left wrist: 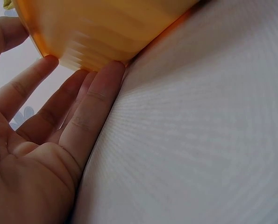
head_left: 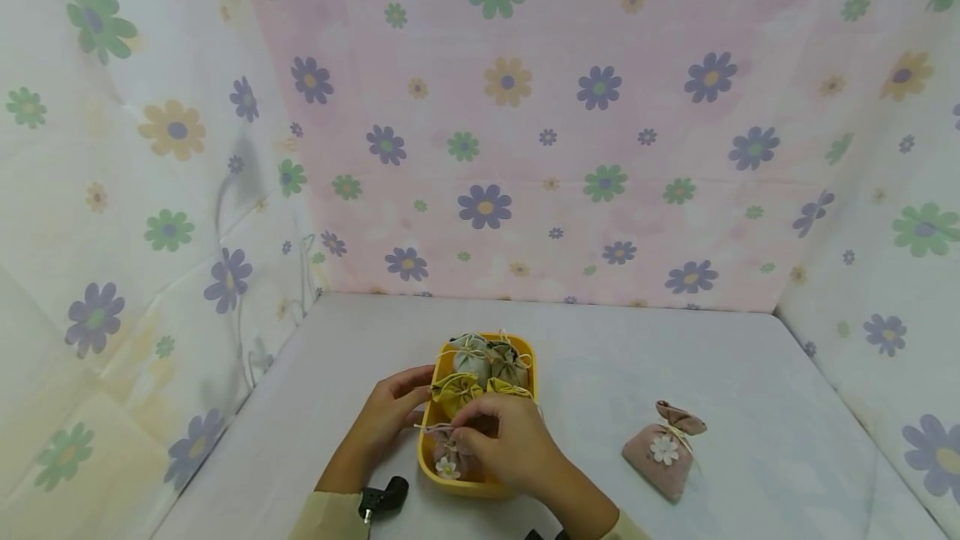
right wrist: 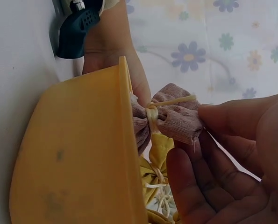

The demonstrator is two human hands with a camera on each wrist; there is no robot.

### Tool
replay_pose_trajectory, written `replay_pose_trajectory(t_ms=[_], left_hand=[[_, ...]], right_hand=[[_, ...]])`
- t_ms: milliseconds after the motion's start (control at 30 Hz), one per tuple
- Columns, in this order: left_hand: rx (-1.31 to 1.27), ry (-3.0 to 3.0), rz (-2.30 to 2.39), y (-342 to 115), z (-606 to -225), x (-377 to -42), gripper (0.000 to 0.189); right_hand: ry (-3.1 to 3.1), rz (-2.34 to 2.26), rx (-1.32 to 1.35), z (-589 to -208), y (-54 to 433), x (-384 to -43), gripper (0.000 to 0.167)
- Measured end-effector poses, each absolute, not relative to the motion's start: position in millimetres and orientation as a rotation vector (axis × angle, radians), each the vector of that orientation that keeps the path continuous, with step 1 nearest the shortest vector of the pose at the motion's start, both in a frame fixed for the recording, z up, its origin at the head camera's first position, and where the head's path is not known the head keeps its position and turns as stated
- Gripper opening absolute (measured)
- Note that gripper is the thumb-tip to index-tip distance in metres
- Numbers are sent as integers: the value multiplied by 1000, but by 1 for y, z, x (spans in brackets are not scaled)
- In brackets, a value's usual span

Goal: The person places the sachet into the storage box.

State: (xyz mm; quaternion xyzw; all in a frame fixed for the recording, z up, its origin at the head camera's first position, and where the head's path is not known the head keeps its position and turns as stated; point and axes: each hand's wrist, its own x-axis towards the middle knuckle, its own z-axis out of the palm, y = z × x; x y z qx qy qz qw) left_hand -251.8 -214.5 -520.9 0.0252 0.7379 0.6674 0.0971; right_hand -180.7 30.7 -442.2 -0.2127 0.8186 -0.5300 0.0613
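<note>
A yellow plastic basket [head_left: 480,490] holds several small drawstring pouches. My right hand [head_left: 517,444] is over its near end. There its thumb and fingers pinch the gathered top of a dusty pink pouch [right wrist: 178,116], tied with a cream cord and bearing a white flower [head_left: 447,467]. This pouch's body lies inside the basket, partly hidden by the wall in the right wrist view. My left hand [head_left: 386,415] is at the basket's left side. In the left wrist view its extended fingertips [left wrist: 108,77] touch the outer wall low down, close to the table.
Farther up the basket sit yellow pouches [head_left: 456,392], a pale grey-green pouch [head_left: 470,357] and an olive-brown pouch [head_left: 508,363]. Another pink pouch [head_left: 660,450] with a white flower lies on the white table [head_left: 600,373] to the right. Flowered cloth [head_left: 525,148] encloses the table.
</note>
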Motion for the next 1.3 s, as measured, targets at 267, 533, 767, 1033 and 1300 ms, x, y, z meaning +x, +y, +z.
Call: replay_pose_trajectory(t_ms=[267,533,767,1033,1300], left_hand=[[71,2212,1961,-215,-524,-253,45],[61,2228,1956,-216,-526,-254,44],[85,2233,1950,-215,-525,-254,44],[74,2235,1966,-215,-524,-253,45],[80,2230,1965,-215,-527,-254,47]], right_hand=[[2531,-1564,-673,-440,37,-183,4],[2482,-1616,-706,-434,42,-184,6],[2502,-1633,-720,-430,53,-184,8],[2558,-1642,-759,-426,69,-187,8],[2687,-1578,-730,-424,93,-186,9]])
